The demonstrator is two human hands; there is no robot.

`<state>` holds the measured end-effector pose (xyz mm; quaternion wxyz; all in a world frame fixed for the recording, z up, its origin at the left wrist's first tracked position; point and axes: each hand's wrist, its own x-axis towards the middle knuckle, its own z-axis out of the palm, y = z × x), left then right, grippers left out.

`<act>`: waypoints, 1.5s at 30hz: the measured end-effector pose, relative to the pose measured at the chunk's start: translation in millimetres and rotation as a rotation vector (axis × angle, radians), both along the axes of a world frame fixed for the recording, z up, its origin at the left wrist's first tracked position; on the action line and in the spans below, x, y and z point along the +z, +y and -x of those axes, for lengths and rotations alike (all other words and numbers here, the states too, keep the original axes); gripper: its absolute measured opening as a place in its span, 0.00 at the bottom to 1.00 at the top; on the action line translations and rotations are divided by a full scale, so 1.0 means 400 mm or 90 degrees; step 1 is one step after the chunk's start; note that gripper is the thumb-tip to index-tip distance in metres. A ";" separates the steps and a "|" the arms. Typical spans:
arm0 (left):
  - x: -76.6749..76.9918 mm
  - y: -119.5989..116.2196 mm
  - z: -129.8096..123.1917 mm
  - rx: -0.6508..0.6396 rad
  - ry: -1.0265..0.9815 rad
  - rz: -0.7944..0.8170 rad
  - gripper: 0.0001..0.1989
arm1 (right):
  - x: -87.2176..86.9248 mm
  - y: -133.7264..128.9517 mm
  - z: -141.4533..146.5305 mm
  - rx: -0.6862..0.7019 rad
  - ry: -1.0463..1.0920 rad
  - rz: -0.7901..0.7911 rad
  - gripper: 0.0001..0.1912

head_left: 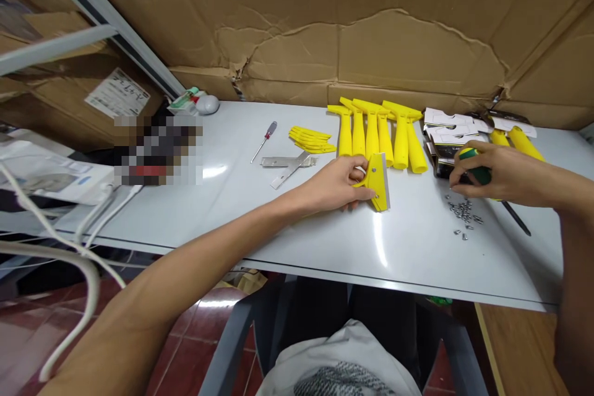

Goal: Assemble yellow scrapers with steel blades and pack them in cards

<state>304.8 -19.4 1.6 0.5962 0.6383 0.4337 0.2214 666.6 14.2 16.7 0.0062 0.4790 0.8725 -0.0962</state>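
Note:
My left hand is closed on a yellow scraper head, with its thumb along the lower part. A straight metal blade runs down the head's right edge, and two screws show on its face. My right hand is wrapped around the green and yellow handle of a screwdriver. The dark shaft slants down to the right, below the hand. Left of that shaft lies a loose pile of small screws. Several yellow scraper handles lie side by side behind my left hand.
Stacked yellow plates and loose metal blades lie left of centre, near a small screwdriver. Printed boxes and more yellow handles sit at the back right. White cables hang at the left; cardboard backs the table.

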 end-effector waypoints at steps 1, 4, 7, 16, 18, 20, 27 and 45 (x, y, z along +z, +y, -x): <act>0.000 0.001 0.000 0.001 0.001 0.002 0.14 | 0.015 -0.007 0.007 0.015 0.035 -0.032 0.08; 0.000 0.000 -0.001 0.020 0.003 0.005 0.13 | 0.048 -0.038 0.061 0.099 0.171 -0.160 0.07; 0.008 -0.006 -0.002 0.044 -0.010 0.011 0.13 | 0.046 -0.076 0.146 0.135 0.251 -0.276 0.06; 0.036 -0.025 -0.005 0.048 -0.081 -0.007 0.17 | -0.013 -0.149 0.259 0.148 0.243 -0.288 0.07; 0.035 -0.029 -0.007 0.041 -0.088 -0.012 0.18 | -0.012 -0.156 0.271 0.152 0.229 -0.325 0.08; 0.032 -0.032 -0.008 0.025 -0.101 -0.020 0.17 | -0.010 -0.160 0.284 0.170 0.214 -0.372 0.07; 0.019 -0.031 -0.011 0.017 -0.134 -0.045 0.16 | -0.013 -0.156 0.312 0.217 0.253 -0.461 0.03; 0.026 -0.032 -0.012 0.053 -0.157 -0.068 0.11 | -0.029 -0.154 0.322 0.159 0.364 -0.402 0.04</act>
